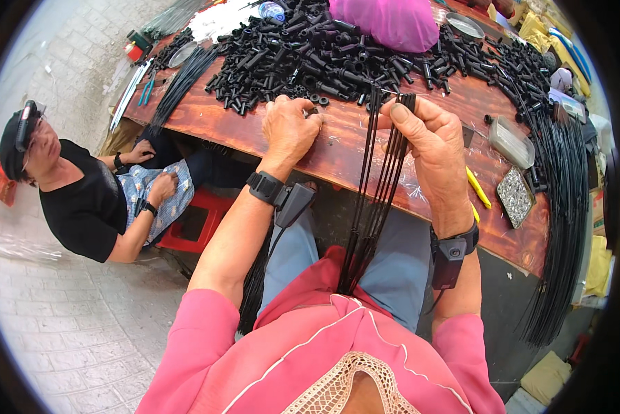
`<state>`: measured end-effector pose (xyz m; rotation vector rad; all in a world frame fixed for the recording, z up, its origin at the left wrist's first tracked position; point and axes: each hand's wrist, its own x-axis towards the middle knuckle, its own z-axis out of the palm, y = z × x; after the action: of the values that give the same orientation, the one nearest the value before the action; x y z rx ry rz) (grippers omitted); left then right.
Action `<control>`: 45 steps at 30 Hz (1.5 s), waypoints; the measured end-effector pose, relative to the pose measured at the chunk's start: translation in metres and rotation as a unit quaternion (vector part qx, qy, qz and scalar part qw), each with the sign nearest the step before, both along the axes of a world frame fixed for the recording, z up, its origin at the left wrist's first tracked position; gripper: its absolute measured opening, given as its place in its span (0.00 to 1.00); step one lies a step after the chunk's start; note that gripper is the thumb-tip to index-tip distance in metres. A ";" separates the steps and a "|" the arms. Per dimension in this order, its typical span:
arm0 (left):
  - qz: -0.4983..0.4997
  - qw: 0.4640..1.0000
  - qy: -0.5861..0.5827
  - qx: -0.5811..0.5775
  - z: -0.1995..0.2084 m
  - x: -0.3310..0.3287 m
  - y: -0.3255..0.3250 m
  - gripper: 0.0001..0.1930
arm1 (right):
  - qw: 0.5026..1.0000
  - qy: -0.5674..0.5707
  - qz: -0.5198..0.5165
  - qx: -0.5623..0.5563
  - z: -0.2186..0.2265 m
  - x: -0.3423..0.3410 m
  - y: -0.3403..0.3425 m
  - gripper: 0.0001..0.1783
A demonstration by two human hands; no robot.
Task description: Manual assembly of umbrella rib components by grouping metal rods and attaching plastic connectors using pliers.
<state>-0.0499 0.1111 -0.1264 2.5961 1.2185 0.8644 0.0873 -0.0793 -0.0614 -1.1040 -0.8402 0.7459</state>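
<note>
My right hand (431, 134) is closed on a fan of thin black rods (386, 186), thumb and fingers pinching them near their upper ends. The rods run down between my knees to my lap, and their lower ends meet there. My left hand (291, 130) rests low over the table edge with its fingers curled together. A small dark piece seems to be at its fingertips, too small to make out. Just beyond this hand lies a big pile of short black tubular plastic parts (289, 58), with small black rings (313, 99) at its near side.
On the wooden table (255, 141) are a magenta bag (393, 24), a clear plastic box (511, 141), a tray of small metal pieces (515, 196) and a yellow-handled tool (478, 188). Long black rods (562, 207) hang over the right edge. A seated person (89, 179) is at my left.
</note>
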 end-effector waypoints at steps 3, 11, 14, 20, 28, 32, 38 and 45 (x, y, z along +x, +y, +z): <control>0.006 1.000 0.006 0.010 -0.005 0.004 -0.001 0.14 | 1.000 0.009 0.009 0.008 0.001 0.001 -0.001 0.12; 0.008 0.995 -0.082 0.052 -0.027 0.009 -0.006 0.09 | 1.000 0.003 -0.006 0.017 0.005 -0.007 -0.012 0.11; -0.037 0.976 -0.205 0.062 -0.026 0.006 -0.002 0.07 | 0.999 0.013 -0.023 0.033 0.010 -0.012 -0.018 0.09; -0.166 0.693 -0.575 -0.402 0.078 -0.029 -0.001 0.05 | 0.999 -0.023 0.009 0.034 0.031 -0.027 -0.032 0.11; -0.384 0.570 -0.453 -0.568 0.151 -0.043 -0.065 0.11 | 0.996 -0.033 0.043 0.067 0.048 -0.075 -0.031 0.07; -0.349 0.612 -0.420 -0.571 0.158 -0.048 -0.098 0.10 | 0.996 -0.047 0.035 0.070 0.056 -0.087 -0.036 0.09; -0.323 0.616 -0.453 -0.557 0.156 -0.054 -0.108 0.09 | 0.995 -0.056 0.020 0.078 0.053 -0.084 -0.035 0.08; -0.294 0.634 -0.455 -0.552 0.146 -0.050 -0.106 0.06 | 0.991 -0.108 -0.006 0.081 0.051 -0.080 -0.026 0.09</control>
<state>-0.0999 0.0051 0.0198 1.0662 0.2771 0.7109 0.0073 -0.1048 -0.0109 -1.0537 -1.0577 0.5431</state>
